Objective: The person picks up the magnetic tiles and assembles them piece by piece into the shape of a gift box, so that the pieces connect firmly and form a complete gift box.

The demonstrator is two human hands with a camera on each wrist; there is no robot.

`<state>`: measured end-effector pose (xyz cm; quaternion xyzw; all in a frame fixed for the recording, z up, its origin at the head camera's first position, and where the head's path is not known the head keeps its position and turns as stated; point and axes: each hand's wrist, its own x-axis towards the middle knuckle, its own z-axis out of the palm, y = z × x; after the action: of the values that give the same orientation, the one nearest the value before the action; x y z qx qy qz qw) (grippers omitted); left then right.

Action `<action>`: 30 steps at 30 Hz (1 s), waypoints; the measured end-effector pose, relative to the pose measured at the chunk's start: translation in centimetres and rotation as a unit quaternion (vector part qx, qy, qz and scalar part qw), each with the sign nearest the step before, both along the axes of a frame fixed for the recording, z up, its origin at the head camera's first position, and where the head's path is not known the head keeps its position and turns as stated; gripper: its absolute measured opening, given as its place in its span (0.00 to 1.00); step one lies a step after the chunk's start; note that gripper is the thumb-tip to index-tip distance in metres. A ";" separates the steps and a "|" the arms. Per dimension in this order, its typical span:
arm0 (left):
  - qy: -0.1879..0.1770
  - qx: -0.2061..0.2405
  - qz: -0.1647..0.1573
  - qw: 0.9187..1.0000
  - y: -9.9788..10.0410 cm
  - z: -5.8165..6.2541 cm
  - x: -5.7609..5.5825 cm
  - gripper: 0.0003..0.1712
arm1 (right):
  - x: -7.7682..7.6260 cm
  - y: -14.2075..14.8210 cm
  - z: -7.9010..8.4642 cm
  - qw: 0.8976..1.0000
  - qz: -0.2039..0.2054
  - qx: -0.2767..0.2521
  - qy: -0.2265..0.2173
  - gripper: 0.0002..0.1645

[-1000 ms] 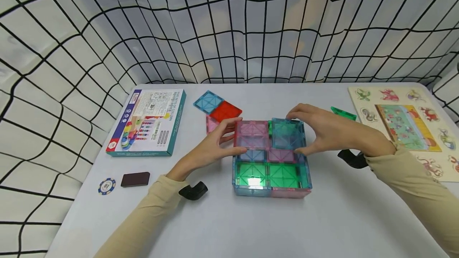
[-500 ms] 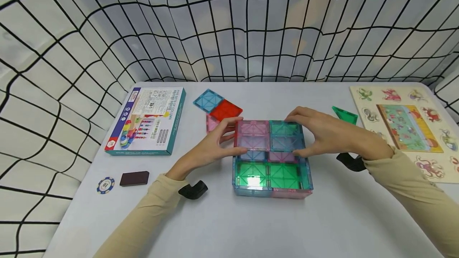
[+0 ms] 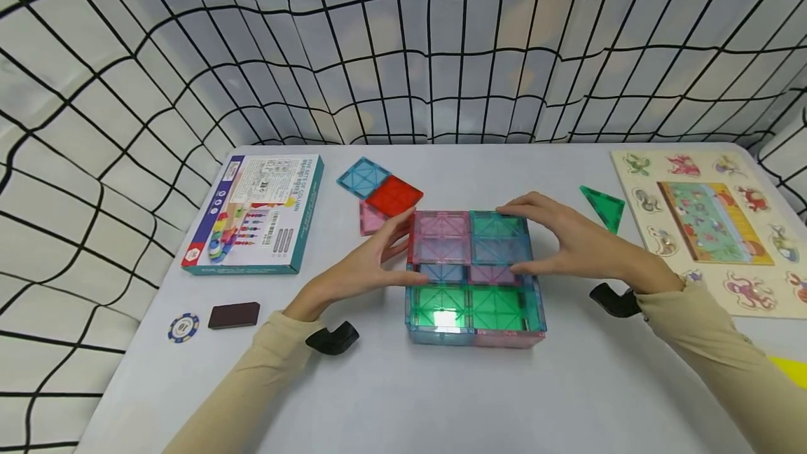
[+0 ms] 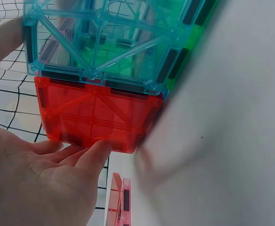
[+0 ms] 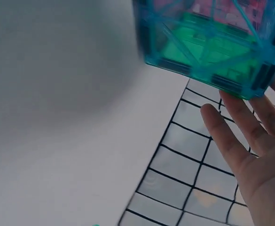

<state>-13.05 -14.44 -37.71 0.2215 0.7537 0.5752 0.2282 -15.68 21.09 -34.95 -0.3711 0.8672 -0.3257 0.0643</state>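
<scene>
A box of clear magnetic tiles stands mid-table, with a green floor and blue and pink walls. A pink magnetic tile and a teal magnetic tile lie side by side over its far half. My left hand holds the left side, thumb at the pink tile's near edge and fingers round the far corner. In the left wrist view its fingertips touch a red wall tile. My right hand spans the teal tile, with the thumb at its near edge and a finger at its far corner.
Loose blue, red and pink tiles lie behind the box; a green triangular tile lies right. A boxed toy, dark block and poker chip lie left, a picture board right. Black netting surrounds the table.
My right hand has lowered the raised teal tile flat beside the pink one. The left hand has kept its place on the box. A yellow thing has come into view at the right edge.
</scene>
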 end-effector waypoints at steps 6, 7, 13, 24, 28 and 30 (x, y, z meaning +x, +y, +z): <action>-0.028 0.001 0.000 1.000 -0.7 -0.1 0.4 0.57 | 1.3 1.3 -1.7 0.996 -0.037 -0.069 -0.049 0.47; -0.033 0.003 0.001 0.999 -0.7 -0.2 0.5 0.56 | 1.5 1.5 -1.9 0.994 -0.042 -0.080 -0.057 0.46; -0.038 0.006 0.011 0.999 -0.7 -0.2 0.8 0.53 | 2.1 2.2 -3.1 0.985 -0.048 -0.133 -0.098 0.40; 0.047 -0.075 0.083 0.993 2.1 1.6 2.0 0.50 | 2.3 2.0 -3.7 0.978 -0.038 -0.163 -0.125 0.43; 0.073 -0.110 0.098 0.986 3.0 2.2 2.3 0.49 | 2.3 1.7 -3.4 0.979 -0.045 -0.155 -0.125 0.47; 0.083 -0.122 0.097 0.984 3.2 2.4 2.3 0.49 | 2.2 1.6 -3.4 0.979 -0.045 -0.156 -0.119 0.47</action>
<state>-10.74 -11.28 -35.35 0.1648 0.8526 0.4778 0.1329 -13.49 22.69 -38.30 -0.2953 0.8078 -0.5014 0.0936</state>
